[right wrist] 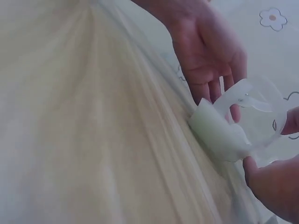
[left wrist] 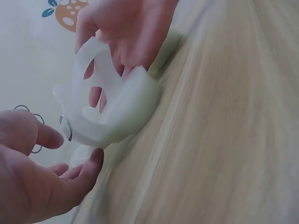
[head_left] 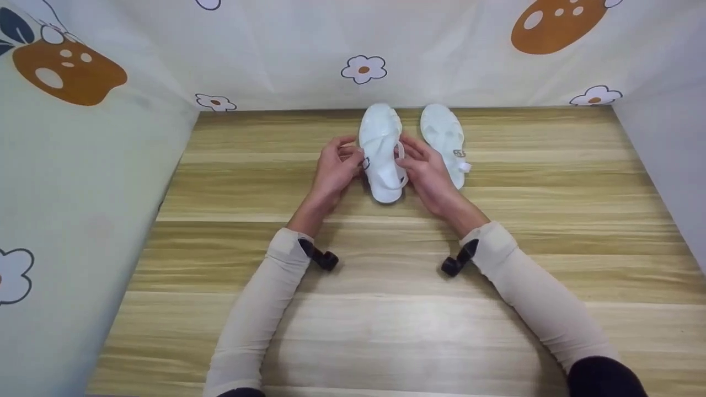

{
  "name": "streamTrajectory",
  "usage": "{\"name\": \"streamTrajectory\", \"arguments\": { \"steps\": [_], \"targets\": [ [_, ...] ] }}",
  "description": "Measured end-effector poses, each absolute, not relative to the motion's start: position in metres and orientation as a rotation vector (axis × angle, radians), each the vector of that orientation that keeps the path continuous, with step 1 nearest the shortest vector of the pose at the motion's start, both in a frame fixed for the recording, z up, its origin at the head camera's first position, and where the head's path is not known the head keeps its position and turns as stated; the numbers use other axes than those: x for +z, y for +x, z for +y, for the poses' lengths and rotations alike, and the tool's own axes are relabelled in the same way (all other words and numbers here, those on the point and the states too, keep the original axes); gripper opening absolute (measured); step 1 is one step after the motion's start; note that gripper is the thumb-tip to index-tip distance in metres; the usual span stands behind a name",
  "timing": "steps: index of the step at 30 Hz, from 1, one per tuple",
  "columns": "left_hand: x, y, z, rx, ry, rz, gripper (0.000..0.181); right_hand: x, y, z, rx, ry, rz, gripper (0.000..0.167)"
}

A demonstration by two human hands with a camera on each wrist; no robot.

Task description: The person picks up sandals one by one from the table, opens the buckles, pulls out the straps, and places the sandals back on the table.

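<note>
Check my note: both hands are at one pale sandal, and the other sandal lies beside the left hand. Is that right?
Not quite. The other sandal lies beside the right hand, not the left hand, as the head view shows. Both hands are indeed at one pale sandal.

No text, brand or number can be read. The right sandal carries a small white piece (tag or strap end, I cannot tell) without legible wording; the left sandal shows no readable mark.
</note>
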State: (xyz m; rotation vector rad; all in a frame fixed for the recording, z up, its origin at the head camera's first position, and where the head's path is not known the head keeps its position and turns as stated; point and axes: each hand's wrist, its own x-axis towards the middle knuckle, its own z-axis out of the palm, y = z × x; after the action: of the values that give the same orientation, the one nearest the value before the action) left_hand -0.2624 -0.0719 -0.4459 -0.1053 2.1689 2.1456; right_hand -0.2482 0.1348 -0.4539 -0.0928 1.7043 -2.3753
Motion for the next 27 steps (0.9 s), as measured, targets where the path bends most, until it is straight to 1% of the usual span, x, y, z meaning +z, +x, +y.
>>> {"name": "streamTrajectory", "arguments": {
  "steps": [5, 11, 18, 27],
  "targets": [
    [-0.437, -0.256, -0.072, 1.894, -0.009, 2.354, 0.055, -0.454, -0.231, 0.144, -2.32, -0.143, 1.739, 0.077],
    [-0.431, -0.244, -0.07, 1.663, 0.118, 2.474, 0.053, -0.455, -0.209, 0.16, -2.251, -0.212, 1.78, 0.077],
    [-0.429, -0.227, -0.067, 1.571, 0.246, 2.518, 0.044, -0.456, -0.187, 0.174, -2.191, -0.267, 1.804, 0.077],
    [-0.428, -0.211, -0.065, 1.464, 0.33, 2.515, 0.046, -0.46, -0.166, 0.186, -2.142, -0.282, 1.755, 0.078]
  ]
}}
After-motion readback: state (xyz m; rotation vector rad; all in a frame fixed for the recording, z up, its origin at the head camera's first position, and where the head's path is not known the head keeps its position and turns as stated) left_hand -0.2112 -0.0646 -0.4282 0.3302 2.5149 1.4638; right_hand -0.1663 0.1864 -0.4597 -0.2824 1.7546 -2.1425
